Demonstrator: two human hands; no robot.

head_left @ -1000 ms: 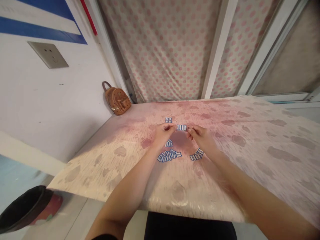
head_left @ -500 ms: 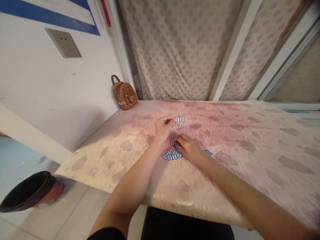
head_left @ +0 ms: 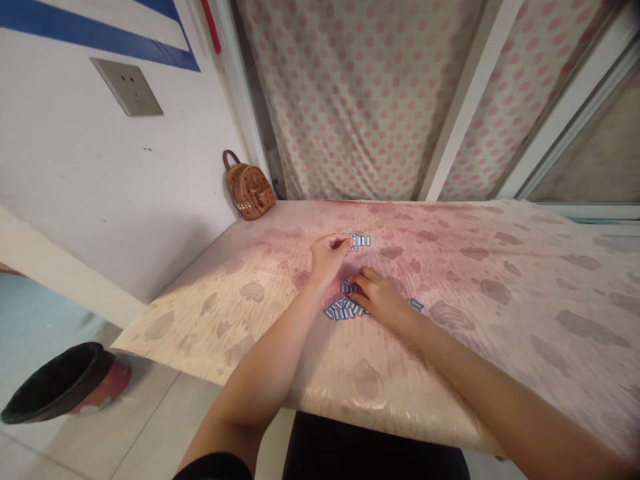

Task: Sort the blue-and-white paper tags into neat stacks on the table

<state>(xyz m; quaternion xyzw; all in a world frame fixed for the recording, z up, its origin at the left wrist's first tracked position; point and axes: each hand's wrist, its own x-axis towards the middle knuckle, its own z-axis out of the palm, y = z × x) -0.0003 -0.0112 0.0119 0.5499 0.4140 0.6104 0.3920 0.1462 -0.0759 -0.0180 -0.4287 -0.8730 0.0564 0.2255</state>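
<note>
Beyond the tile pile [head_left: 343, 312], the left hand [head_left: 327, 257] pinches one end of a tile row [head_left: 363, 241]. At the pile's far edge, the right hand [head_left: 377, 293] curls over a tile cluster [head_left: 345, 287]; whether its fingers grip cannot be told.

Room, probably in a home.
Evidence: pink-dotted beige fabric curtain [head_left: 350, 100]; glossy pinkish leaf-patterned tablecloth [head_left: 280, 260]; small brown backpack [head_left: 253, 192] (at the cloth's far corner); grey rectangular wall socket [head_left: 127, 87]; round black-and-red bin [head_left: 107, 387].

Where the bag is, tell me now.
In the head view, the bag is at the far left corner of the table, beside the wall and left of the curtain.
</note>
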